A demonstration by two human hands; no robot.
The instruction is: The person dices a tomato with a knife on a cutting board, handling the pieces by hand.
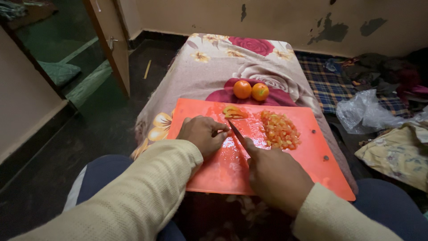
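I see right hand (276, 176) clenched on knife (237, 133), blade pointing 11 o'clock. Left hand (203, 134) pressed flat on red cutting board (325, 174), grasping nothing. Tomato piece (232, 111) uncut at 12. Diced pile (280, 130) done at 1. Two whole tomatoes (251, 90) untouched, farther 12, on floral-covered surface (209, 67).

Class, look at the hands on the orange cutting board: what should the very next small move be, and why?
Probably press the dark-bladed knife down through the tomato piece. The right hand grips the knife with its tip at that uncut piece, the left hand rests beside the blade, and a heap of diced tomato already lies on the orange plastic cutting board.
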